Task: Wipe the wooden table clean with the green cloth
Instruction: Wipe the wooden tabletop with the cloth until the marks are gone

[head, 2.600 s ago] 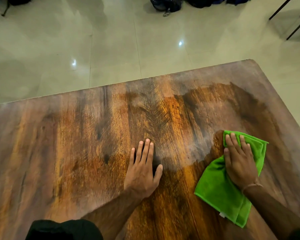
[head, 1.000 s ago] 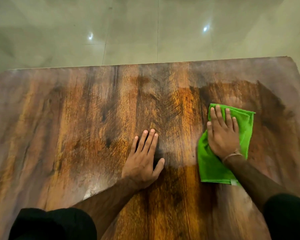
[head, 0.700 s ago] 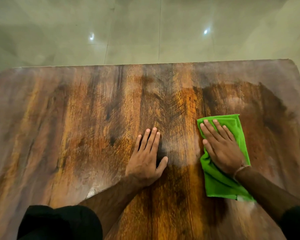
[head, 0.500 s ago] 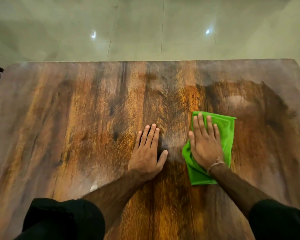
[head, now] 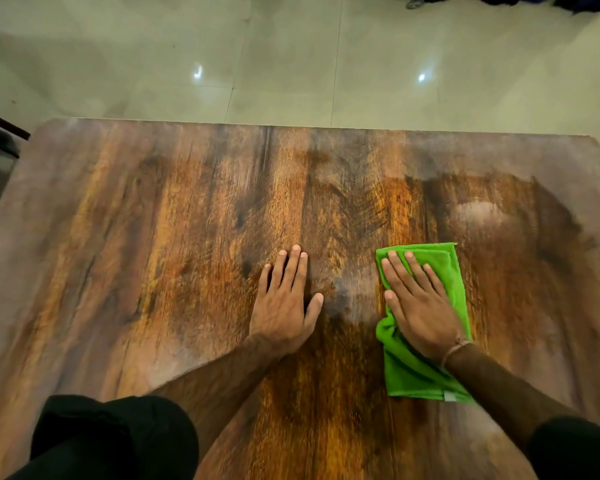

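Fingers (head: pixel 400 271) straight: right hand (head: pixel 421 313) presses green cloth (head: pixel 413 375), its length running near-to-far; left hand (head: pixel 283 306) flat on wooden table (head: pixel 136 237).

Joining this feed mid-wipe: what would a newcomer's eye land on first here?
The bright green cloth stands out first, on the right half of the wooden table, pressed flat under the right hand. Next comes the left hand, lying flat on bare wood near the middle, apart from the cloth. A darker patch, possibly damp, covers the table's right side.
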